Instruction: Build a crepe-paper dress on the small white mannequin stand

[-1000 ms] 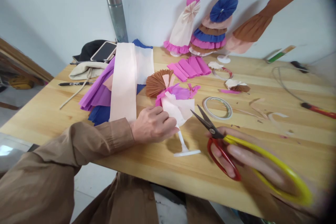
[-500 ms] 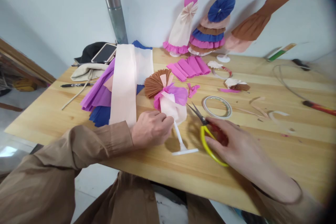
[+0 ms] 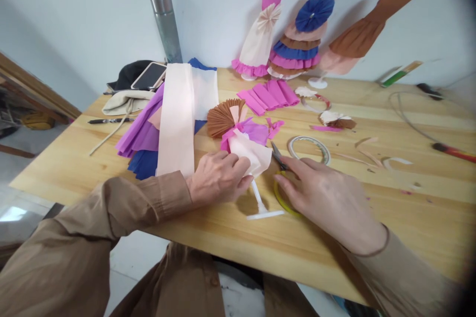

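In the head view a small mannequin lies tilted on the table, dressed in white paper (image 3: 251,153) and magenta paper (image 3: 256,131), with a pleated brown fan (image 3: 225,119) at its upper end. Its white stand (image 3: 264,214) sticks out toward me. My left hand (image 3: 221,178) is closed, pinching the lower edge of the white paper; the fingertips are partly hidden. Just right of it, my right hand (image 3: 320,190) is closed over a pair of scissors (image 3: 278,155) with yellow handles, held low near the tabletop. Their blades point away from me, beside the white paper.
A roll of tape (image 3: 308,151) lies beyond my right hand, with paper scraps (image 3: 372,156) to its right. Stacked crepe paper (image 3: 176,119) is at left, near a phone (image 3: 149,77) and a flask (image 3: 165,25). Several dressed mannequins (image 3: 258,34) stand along the wall.
My right hand has moved left with the scissors, now covering more of their handles. My left hand has turned slightly, and the white paper's edge has swung to the right.
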